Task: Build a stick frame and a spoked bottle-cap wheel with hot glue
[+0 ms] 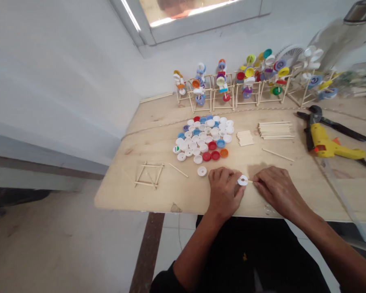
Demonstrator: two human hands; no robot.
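My left hand (224,193) pinches a white bottle cap (242,180) with a hole in its middle, just above the table's front part. From the right, my right hand (276,187) grips a short wooden stick (250,181), whose tip meets the cap's edge; whether it goes into the cap I cannot tell. Left of my left hand lies another white cap with a hole (202,171). Beyond my hands spreads a group of bottle caps (198,138), mostly white, with some red, blue and orange. A single stick (278,154) lies beyond my right hand.
A square stick frame (149,176) and a loose stick (178,170) lie at left. Stick piles (276,130) (245,138) sit behind my hands. At right are a yellow glue gun (326,142) and black-handled pliers (344,129). Several cap wheels on stick stands (222,85) line the wall.
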